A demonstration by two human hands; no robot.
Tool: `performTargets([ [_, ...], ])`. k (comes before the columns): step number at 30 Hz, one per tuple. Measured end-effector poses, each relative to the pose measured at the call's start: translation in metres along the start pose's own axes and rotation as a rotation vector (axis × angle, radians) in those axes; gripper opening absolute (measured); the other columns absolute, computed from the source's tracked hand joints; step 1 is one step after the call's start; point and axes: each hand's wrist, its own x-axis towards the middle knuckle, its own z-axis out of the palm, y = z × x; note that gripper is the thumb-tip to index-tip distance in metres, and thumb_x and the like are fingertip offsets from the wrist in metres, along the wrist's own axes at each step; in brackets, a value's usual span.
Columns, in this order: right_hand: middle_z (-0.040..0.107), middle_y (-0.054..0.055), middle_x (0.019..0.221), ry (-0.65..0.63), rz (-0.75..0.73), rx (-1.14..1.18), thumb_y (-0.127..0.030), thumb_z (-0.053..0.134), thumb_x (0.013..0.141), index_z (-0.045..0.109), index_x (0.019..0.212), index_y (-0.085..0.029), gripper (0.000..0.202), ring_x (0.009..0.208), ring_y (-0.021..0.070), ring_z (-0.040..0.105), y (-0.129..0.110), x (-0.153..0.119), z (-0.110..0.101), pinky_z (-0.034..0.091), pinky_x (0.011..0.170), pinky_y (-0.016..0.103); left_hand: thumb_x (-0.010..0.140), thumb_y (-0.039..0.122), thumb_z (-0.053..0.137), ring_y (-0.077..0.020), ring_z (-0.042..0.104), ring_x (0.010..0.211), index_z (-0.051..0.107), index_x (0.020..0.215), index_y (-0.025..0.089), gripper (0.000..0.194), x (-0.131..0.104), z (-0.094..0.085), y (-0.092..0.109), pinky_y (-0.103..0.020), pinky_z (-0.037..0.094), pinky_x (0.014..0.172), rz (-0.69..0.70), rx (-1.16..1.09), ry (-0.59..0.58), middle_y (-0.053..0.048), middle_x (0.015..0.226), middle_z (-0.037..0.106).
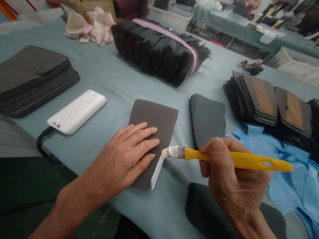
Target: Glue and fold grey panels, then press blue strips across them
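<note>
My left hand (pixel 132 149) lies flat with fingers stretched over a stack of dark grey fabric or leather pieces (pixel 156 114). Along the stack's right side, near its lower corner, the layered edges show white. My right hand (pixel 231 172) grips the yellow handle of a paintbrush (pixel 249 160). White paste coats the brush's bristles and ferrule, and the bristle tip touches the stack's right edge just beside my left fingertips. A grey folded piece (pixel 208 116) lies to the right of the stack. Another dark piece (pixel 204 202) rests partly hidden under my right forearm.
A white power bank (pixel 77 111) with a black cable lies left, beside a dark stack (pixel 32 76). Behind is a black bundle tied with a pink band (pixel 171 36). To the right are brown-patched stacks (pixel 264 96) and blue strips (pixel 291 172). Beige scraps (pixel 99 26) lie at back.
</note>
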Motion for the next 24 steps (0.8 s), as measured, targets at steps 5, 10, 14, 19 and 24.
performTargets([
  [5, 0.053, -0.006, 0.044, 0.025, -0.014, 0.018, -0.039, 0.065, 0.103, 0.064, 0.068, -0.022, 0.039, 0.033, 0.0082, 0.046, 0.009, 0.017, 0.005, 0.037, 0.033, 0.018, 0.109, 0.027, 0.046, -0.0328, 0.055, 0.147, 0.069, 0.136, 0.023, 0.036, -0.002, 0.002, -0.002, -0.06, 0.048, 0.12, 0.008, 0.024, 0.023, -0.009, 0.153, 0.065],
  [10, 0.054, -0.004, 0.046, 0.03, -0.01, 0.081, -0.04, 0.067, 0.101, 0.062, 0.066, -0.023, 0.039, 0.034, 0.0098, 0.046, 0.018, 0.035, 0.01, 0.036, 0.032, 0.021, 0.107, 0.027, 0.049, -0.0323, 0.059, 0.144, 0.071, 0.136, 0.024, 0.036, -0.001, 0.002, -0.003, -0.056, 0.05, 0.119, 0.024, 0.046, 0.048, -0.007, 0.152, 0.066],
  [14, 0.051, -0.005, 0.046, 0.041, -0.018, 0.072, -0.04, 0.067, 0.101, 0.064, 0.069, -0.022, 0.037, 0.034, 0.0101, 0.043, 0.028, 0.049, 0.013, 0.03, 0.032, 0.023, 0.106, 0.025, 0.05, -0.0311, 0.059, 0.144, 0.072, 0.134, 0.024, 0.035, -0.002, 0.002, -0.003, -0.052, 0.051, 0.119, 0.03, 0.072, 0.055, -0.006, 0.151, 0.067],
  [19, 0.054, -0.003, 0.049, 0.066, -0.056, 0.002, -0.046, 0.064, 0.102, 0.065, 0.069, -0.024, 0.039, 0.04, 0.0127, 0.046, 0.039, 0.066, 0.017, 0.032, 0.036, 0.028, 0.106, 0.024, 0.05, -0.0285, 0.056, 0.147, 0.071, 0.135, 0.025, 0.036, -0.005, 0.004, -0.003, -0.05, 0.046, 0.124, 0.019, 0.062, 0.073, -0.004, 0.154, 0.065],
  [24, 0.055, -0.002, 0.051, 0.116, -0.081, -0.057, -0.047, 0.063, 0.101, 0.064, 0.069, -0.026, 0.039, 0.044, 0.0151, 0.05, 0.048, 0.083, 0.023, 0.035, 0.041, 0.031, 0.107, 0.025, 0.05, -0.0285, 0.057, 0.146, 0.072, 0.133, 0.025, 0.034, -0.005, 0.004, -0.004, -0.051, 0.047, 0.123, 0.016, 0.057, 0.059, -0.005, 0.153, 0.066],
])
